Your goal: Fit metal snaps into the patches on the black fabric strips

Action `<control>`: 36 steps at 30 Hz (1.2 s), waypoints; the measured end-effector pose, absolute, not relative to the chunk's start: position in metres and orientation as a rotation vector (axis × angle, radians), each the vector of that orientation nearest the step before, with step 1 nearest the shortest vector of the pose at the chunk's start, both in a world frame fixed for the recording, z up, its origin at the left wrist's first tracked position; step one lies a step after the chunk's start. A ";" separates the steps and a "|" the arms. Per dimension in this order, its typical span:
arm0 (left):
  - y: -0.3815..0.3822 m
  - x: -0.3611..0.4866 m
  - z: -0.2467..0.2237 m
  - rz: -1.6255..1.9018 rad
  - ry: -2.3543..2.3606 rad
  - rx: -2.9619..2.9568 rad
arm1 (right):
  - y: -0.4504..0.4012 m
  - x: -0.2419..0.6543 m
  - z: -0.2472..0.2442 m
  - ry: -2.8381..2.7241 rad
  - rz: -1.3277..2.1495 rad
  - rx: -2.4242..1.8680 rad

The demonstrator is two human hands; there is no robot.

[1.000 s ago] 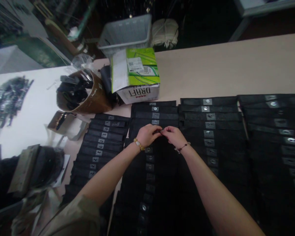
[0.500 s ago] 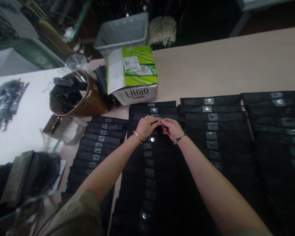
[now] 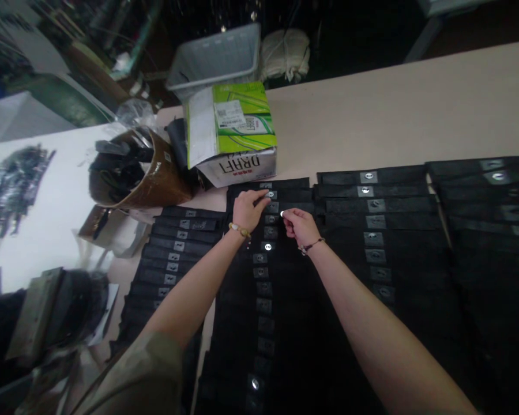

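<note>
Rows of overlapping black fabric pieces [image 3: 285, 276] cover the table, each with a small grey rectangular patch near its middle, several bearing a shiny round disc [image 3: 267, 246]. My left hand [image 3: 248, 210] is over the upper end of the middle row. Its thumb and forefinger are slightly apart, with their tips beside a patch with a round mark [image 3: 271, 195]. Just to the right, my right hand [image 3: 301, 225] pinches a small, bright, round disc [image 3: 282, 214] between thumb and forefinger, above the black pieces. What the disc is made of cannot be made out.
Behind the middle row stands a green and white carton [image 3: 246, 164]. A brown bin [image 3: 166, 178] of dark scraps sits left of it, with a small open box [image 3: 112, 230] in front. Beyond the table edge are a grey plastic tub [image 3: 216, 57] and a pale tied bundle [image 3: 285, 52].
My hands were together at the small disc; now they are apart. My left hand has moved up and left to a patch, while my right hand stays nearly in place with the disc.
</note>
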State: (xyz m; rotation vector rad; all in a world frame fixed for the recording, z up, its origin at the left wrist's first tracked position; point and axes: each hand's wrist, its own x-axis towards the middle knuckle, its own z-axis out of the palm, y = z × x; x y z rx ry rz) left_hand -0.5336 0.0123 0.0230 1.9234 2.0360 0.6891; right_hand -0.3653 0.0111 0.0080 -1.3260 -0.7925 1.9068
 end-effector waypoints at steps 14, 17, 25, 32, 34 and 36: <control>0.060 -0.542 -0.004 0.680 2.263 1.684 | 0.012 -0.371 0.001 -1.248 1.620 -1.559; 0.061 -0.544 -0.004 0.718 2.229 1.667 | 0.011 -0.371 0.000 -1.257 1.619 -1.560; 0.061 -0.546 -0.005 0.747 2.188 1.648 | 0.011 -0.371 -0.003 -1.319 1.577 -1.555; 0.063 -0.546 0.001 0.602 2.210 1.668 | 0.013 -0.372 -0.010 -1.383 1.503 -1.556; 0.060 -0.545 0.004 0.574 2.220 1.702 | 0.013 -0.372 -0.010 -1.395 1.495 -1.560; 0.057 -0.541 0.008 0.521 2.244 1.749 | 0.012 -0.372 -0.009 -1.403 1.489 -1.564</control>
